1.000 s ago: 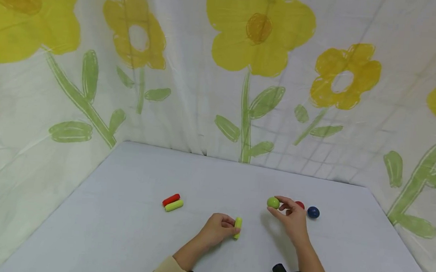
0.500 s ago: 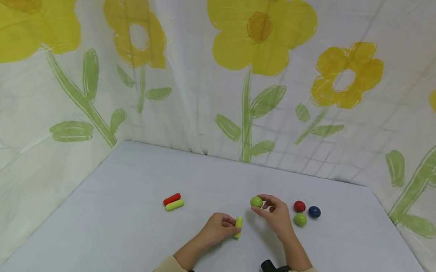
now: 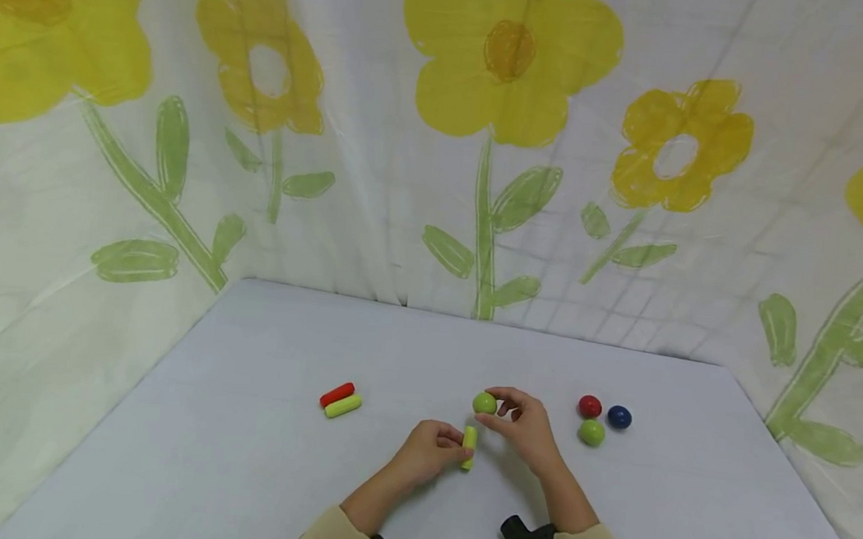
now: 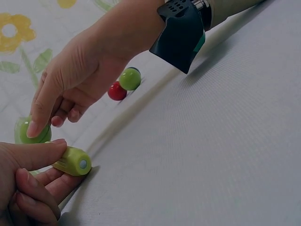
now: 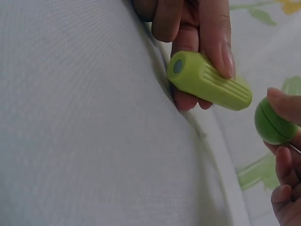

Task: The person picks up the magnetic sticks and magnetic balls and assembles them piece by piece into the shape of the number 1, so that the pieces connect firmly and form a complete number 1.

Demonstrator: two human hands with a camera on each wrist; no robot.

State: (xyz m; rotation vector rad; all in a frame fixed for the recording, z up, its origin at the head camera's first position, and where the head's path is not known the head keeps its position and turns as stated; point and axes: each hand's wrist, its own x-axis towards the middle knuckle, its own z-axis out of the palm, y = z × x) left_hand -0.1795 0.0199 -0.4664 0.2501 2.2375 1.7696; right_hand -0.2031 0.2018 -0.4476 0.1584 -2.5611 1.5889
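My left hand (image 3: 423, 452) pinches a yellow-green toy rod (image 3: 469, 448) between thumb and fingers, upright in the head view. In the right wrist view the same rod (image 5: 209, 81) has ribbed sides and a small grey disc in its end face. My right hand (image 3: 529, 430) grips a green ball (image 3: 485, 403) by thumb and fingertips, close to the rod's far end with a small gap between. A seam runs around this ball (image 5: 275, 123). It hangs above the tabletop, its shadow falling nearer to me.
A red rod (image 3: 337, 395) and a yellow rod (image 3: 343, 406) lie side by side at left on the white table (image 3: 227, 455). At right sit a red ball (image 3: 590, 406), a blue ball (image 3: 619, 417) and a second green ball (image 3: 592, 432). A flower-printed curtain (image 3: 375, 217) rises behind the table.
My right hand has carried the green ball leftward from beside the other balls to the rod's far end, uncovering the red ball and second green ball. The left hand stays in place.
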